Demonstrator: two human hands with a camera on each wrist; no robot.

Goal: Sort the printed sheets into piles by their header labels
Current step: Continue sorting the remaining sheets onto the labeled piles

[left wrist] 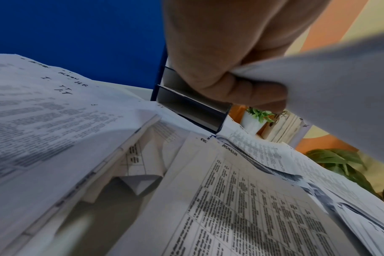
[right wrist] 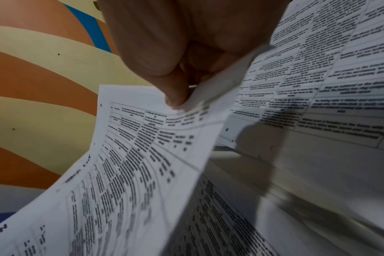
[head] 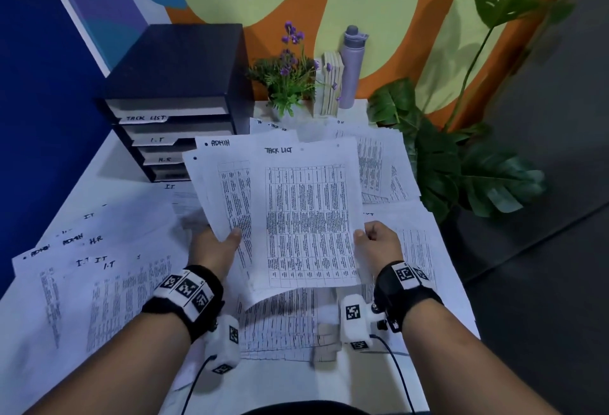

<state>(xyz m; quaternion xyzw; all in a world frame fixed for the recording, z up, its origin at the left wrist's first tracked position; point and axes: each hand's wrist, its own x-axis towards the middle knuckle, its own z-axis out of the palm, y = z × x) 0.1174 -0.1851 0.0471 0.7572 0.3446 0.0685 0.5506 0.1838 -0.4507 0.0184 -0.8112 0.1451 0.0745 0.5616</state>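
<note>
**Sheets held up over a paper-strewn table**

Forearms reached forward side by side, each wrist wearing a black band with square printed markers. The left hand (head: 219, 245) pinched the lower edge of a fanned bundle of sheets (head: 227, 190), thumb on top and fingers curled beneath; its topmost visible header read "ADMIN". The right hand (head: 379, 243) pinched the right edge of a single sheet headed "TASK LIST" (head: 304, 220), lifted above the table (head: 286, 381) and overlapping the bundle. Both grips were clenched on paper.

Thin white printed sheets carrying dense ruled tables lay loose across the tabletop, with handwritten "I.T", "H.R" and "ADMIN" headers; their number could not be counted. One dark boxy tray cabinet (head: 178, 85) stood at the back left with four visible trays, three legibly labelled. One potted purple-flowered plant (head: 290, 75) and one smooth grey bottle (head: 351, 68) stood behind.
</note>
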